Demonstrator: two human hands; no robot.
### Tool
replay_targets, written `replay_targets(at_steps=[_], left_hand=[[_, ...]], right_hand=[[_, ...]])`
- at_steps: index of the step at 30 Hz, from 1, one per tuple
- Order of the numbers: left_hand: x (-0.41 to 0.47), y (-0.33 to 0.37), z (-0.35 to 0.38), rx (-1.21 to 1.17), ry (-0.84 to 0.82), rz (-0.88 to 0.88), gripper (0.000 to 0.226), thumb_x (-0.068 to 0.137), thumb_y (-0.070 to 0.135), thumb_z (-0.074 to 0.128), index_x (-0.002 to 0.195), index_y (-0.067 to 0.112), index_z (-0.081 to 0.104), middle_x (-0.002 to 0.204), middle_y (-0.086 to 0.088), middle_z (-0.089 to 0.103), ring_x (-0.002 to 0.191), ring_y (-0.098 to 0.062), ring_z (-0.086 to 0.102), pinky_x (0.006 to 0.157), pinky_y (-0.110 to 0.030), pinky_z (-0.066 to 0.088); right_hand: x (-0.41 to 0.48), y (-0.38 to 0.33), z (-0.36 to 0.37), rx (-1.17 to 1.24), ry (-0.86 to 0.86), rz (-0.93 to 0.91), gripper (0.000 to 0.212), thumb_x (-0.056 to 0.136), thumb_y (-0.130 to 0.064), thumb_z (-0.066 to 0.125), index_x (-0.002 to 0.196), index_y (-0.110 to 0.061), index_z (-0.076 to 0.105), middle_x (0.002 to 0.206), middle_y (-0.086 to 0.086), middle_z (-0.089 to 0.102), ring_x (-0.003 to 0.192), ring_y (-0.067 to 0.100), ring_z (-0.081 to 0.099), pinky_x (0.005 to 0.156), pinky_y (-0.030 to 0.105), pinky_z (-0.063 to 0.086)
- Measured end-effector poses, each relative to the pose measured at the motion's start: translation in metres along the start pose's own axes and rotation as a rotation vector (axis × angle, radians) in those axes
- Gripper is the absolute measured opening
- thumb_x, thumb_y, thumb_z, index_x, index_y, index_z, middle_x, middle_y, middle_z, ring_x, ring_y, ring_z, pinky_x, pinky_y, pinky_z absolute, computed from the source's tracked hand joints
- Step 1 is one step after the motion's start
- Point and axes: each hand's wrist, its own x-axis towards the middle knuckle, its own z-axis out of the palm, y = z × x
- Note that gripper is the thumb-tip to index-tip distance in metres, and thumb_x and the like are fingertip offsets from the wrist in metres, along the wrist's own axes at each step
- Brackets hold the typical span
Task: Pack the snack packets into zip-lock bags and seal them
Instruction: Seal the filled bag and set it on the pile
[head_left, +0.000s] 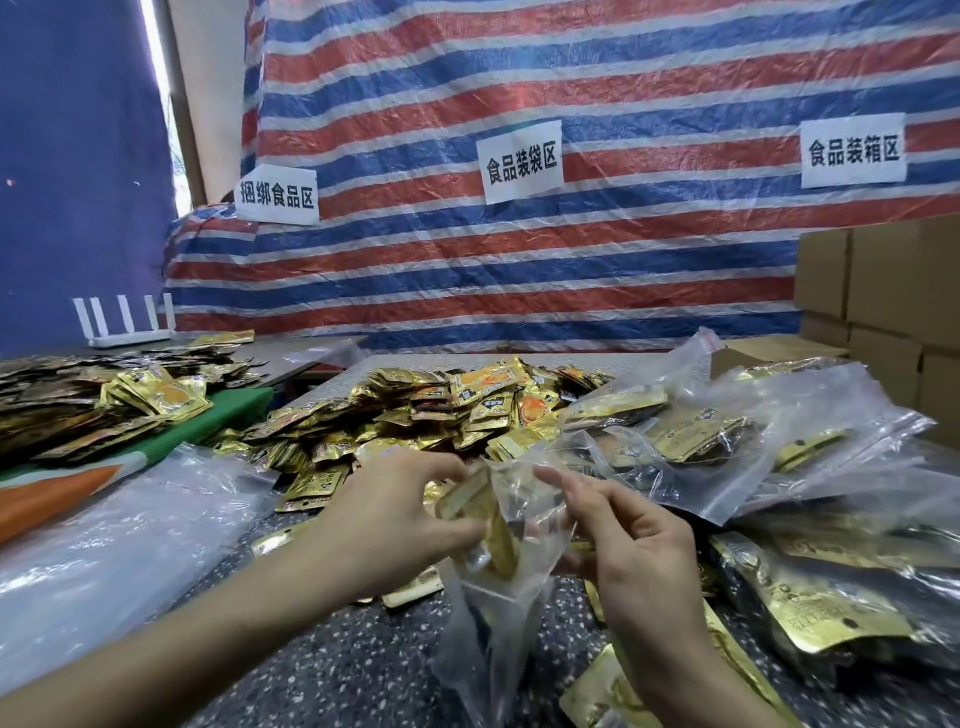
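— Zip-lock bag (498, 587), where is it?
— Near centre, just over the speckled table (337, 660), between both hands. The left hand (395, 519) curls round a few gold packets (467, 501) at its mouth. The right hand (639, 540) pinches the clear rim, forefinger out.
— And beyond?
— A loose heap (441, 410) just behind, filled bags (727, 436) piled right, a striped tarp (519, 270) far back.

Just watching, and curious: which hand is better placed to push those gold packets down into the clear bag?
The left hand. It grips the gold snack packets at the mouth of the zip-lock bag, while the right hand pinches the bag's edge, holding it open.
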Motion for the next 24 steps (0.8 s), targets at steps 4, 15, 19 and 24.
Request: replay_targets(at_steps=[4, 15, 19, 24], left_hand=[[0.002, -0.007, -0.012, -0.324, -0.259, -0.122, 0.01, 0.078, 0.013, 0.083, 0.086, 0.01, 0.078, 0.079, -0.01, 0.076, 0.058, -0.009, 0.063, 0.056, -0.022, 0.052], [0.007, 0.005, -0.053, -0.419, -0.045, 0.037, 0.032, 0.061, 0.032, 0.079, 0.088, 0.015, 0.08, 0.081, -0.002, 0.077, 0.072, -0.016, 0.071, 0.064, -0.02, 0.058], [0.005, 0.007, -0.062, -0.525, 0.04, 0.209, 0.031, 0.066, 0.033, 0.075, 0.094, 0.021, 0.078, 0.088, 0.0, 0.076, 0.078, -0.017, 0.072, 0.071, -0.023, 0.06], [0.025, -0.013, -0.048, -0.566, 0.064, 0.156, 0.027, 0.09, 0.034, 0.06, 0.115, 0.027, 0.064, 0.088, -0.005, 0.074, 0.07, -0.018, 0.068, 0.063, -0.028, 0.058]], right_hand=[[-0.001, -0.004, 0.0, -0.032, 0.051, -0.011, 0.029, 0.08, -0.03, 0.067, 0.072, -0.003, 0.076, 0.094, 0.002, 0.078, 0.063, 0.013, 0.071, 0.046, 0.025, 0.055], [-0.002, -0.011, 0.001, -0.049, 0.067, -0.056, 0.025, 0.079, -0.031, 0.067, 0.076, -0.01, 0.079, 0.086, -0.004, 0.077, 0.057, 0.005, 0.065, 0.042, 0.021, 0.051], [0.001, -0.016, -0.002, -0.025, 0.094, -0.087, 0.025, 0.08, -0.035, 0.067, 0.073, -0.012, 0.076, 0.095, -0.001, 0.077, 0.052, 0.01, 0.059, 0.042, 0.02, 0.05], [0.003, -0.019, -0.004, -0.029, 0.157, -0.157, 0.03, 0.078, -0.041, 0.067, 0.071, -0.012, 0.074, 0.094, -0.002, 0.077, 0.061, 0.008, 0.055, 0.042, 0.021, 0.048]])
